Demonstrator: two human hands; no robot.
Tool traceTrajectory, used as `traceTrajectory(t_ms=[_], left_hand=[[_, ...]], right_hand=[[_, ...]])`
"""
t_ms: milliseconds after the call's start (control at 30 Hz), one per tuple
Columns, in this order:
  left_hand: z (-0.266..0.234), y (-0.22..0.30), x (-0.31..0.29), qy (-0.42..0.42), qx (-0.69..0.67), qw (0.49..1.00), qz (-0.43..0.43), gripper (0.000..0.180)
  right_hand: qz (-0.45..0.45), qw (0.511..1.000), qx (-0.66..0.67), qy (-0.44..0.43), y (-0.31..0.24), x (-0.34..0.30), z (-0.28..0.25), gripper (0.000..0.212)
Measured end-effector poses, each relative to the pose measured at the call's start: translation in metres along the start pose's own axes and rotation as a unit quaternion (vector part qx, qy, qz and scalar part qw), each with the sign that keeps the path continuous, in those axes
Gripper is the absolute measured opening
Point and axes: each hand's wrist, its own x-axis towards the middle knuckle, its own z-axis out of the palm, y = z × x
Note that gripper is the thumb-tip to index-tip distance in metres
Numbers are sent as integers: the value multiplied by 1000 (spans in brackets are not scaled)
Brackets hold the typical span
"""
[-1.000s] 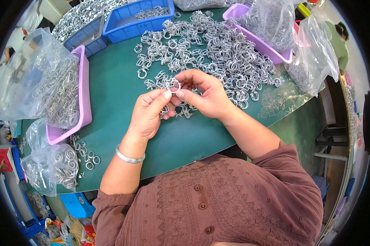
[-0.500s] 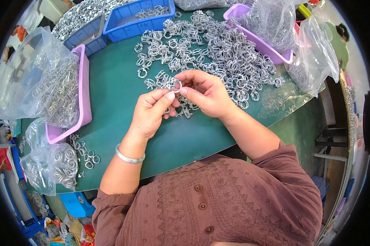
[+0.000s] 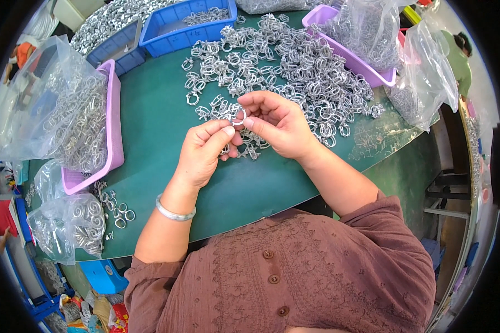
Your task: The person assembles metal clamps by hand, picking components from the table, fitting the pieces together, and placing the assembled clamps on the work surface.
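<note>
Centrally, a silvery ring was held above the green surface, beside a small cluster of similar rings. The left hand pinched its lower left edge between thumb and forefinger; the right hand curled about its right side, though whether it gripped there I could not tell. This two-sided hold presumably steadied so small a piece. Farther off lay a large heap of rings, seemingly within easy reach; at left, a purple tray contained bagged pieces, probably to keep them separate.
</note>
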Motion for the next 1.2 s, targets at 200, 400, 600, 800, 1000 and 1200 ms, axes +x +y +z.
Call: traceTrajectory(t_ms=[200, 400, 600, 800, 1000, 1200], left_hand=[[-3, 1, 0, 17, 28, 999, 2, 16], [-7, -1, 1, 44, -1, 999, 29, 18], [3, 1, 1, 58, 35, 995, 72, 22], [3, -8, 2, 87, 124, 975, 161, 26], [3, -7, 3, 94, 258, 917, 289, 30], [2, -7, 3, 101, 322, 882, 328, 36]], right_hand=[[-23, 999, -33, 12, 0, 0, 0, 29], [-164, 954, -250, 33, -5, 1, 5, 31], [-202, 941, -266, 60, 1, 1, 3, 34], [-204, 938, -275, 55, 1, 2, 4, 36], [-117, 975, -187, 7, 1, 1, 1, 40], [-97, 985, -141, -17, 5, 2, -1, 42]])
